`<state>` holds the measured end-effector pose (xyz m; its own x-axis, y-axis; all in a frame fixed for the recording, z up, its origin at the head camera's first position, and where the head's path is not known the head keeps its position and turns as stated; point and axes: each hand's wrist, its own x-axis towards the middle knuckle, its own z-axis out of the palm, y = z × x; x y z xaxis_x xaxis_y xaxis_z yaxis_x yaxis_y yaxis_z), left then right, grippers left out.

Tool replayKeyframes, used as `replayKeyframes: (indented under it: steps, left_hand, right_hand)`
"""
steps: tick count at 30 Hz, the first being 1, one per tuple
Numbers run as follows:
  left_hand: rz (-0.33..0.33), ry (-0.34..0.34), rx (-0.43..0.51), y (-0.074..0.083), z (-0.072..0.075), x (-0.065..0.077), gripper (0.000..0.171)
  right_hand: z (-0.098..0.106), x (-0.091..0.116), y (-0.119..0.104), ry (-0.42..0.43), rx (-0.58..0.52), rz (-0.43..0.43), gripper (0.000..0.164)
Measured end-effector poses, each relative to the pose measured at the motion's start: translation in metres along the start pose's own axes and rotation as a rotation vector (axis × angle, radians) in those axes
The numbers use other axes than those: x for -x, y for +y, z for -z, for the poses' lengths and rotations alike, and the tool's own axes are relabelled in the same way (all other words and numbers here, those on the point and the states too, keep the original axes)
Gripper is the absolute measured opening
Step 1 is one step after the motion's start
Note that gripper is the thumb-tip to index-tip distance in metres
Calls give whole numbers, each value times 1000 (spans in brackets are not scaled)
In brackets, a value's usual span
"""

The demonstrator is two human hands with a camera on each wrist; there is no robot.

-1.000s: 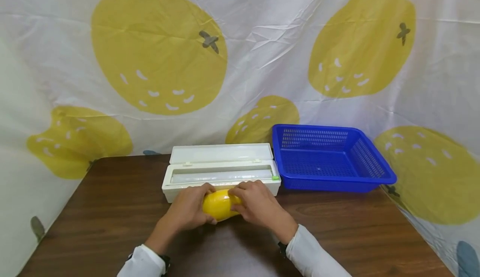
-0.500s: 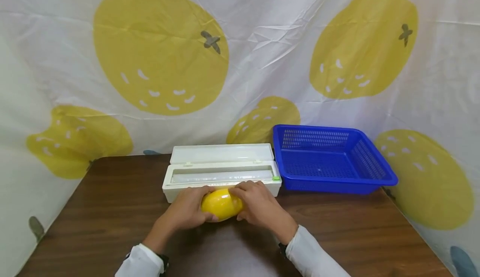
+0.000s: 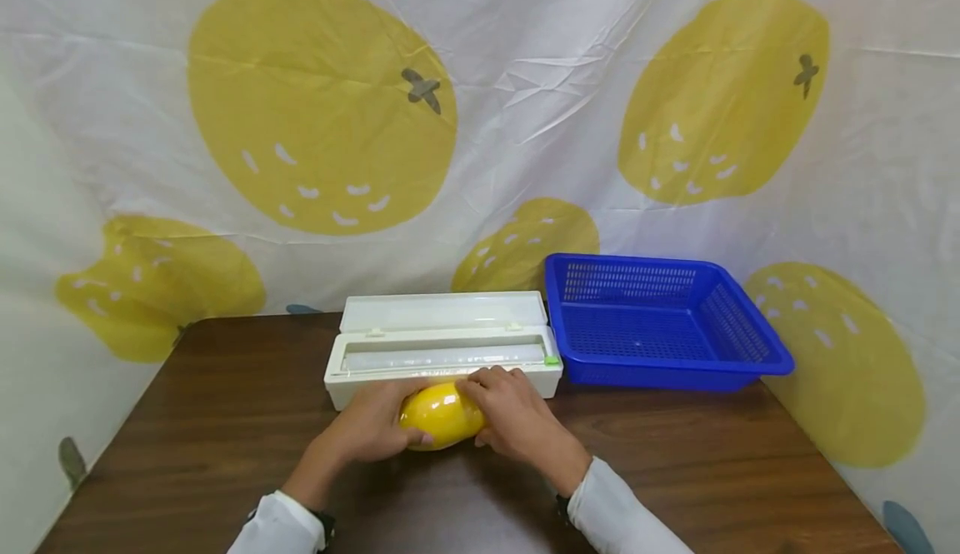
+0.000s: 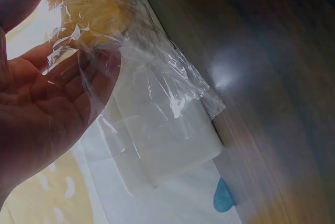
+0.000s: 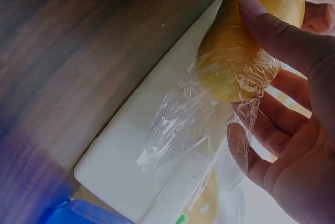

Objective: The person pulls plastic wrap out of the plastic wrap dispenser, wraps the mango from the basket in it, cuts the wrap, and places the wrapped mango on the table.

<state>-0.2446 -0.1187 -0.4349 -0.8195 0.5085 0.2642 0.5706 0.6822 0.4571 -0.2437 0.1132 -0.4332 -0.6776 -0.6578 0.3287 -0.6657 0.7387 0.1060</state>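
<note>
Between my two hands is a smooth, glossy yellow oblong fruit (image 3: 442,415), wrapped in clear cling film. My left hand (image 3: 369,419) grips its left end, and my right hand (image 3: 517,421) holds the right end with thumb and fingers. Loose cling film (image 4: 167,72) trails off the left end in the left wrist view. More film (image 5: 175,122) hangs from the greenish right end in the right wrist view. Right behind the fruit stands a white cling film dispenser (image 3: 348,387), its lid (image 3: 442,311) raised and a film roll (image 3: 442,357) inside.
A blue perforated basket (image 3: 652,371) sits to the right of the dispenser. Everything stands on a dark wooden table (image 3: 187,454). A white cloth with yellow fruit prints (image 3: 525,54) hangs behind the table.
The fruit has turned between my hands, showing more of its yellow surface. My right fingers have shifted on its right end, and both hands stay in front of the dispenser.
</note>
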Motion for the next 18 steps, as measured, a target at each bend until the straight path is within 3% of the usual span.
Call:
replayKeyframes:
  steps: [6,14,18]
  left_hand:
    - [17,4,-4,-2,0,0,60]
    - [142,17,-12,1,2,2,79]
    - [138,33,-56,8,0,2,77]
  right_hand:
    - [-1,0,0,-1,-9,-5,69]
    - [-1,1,2,-5,-20,29,64]
    - [-2,0,3,-8,-20,32,64]
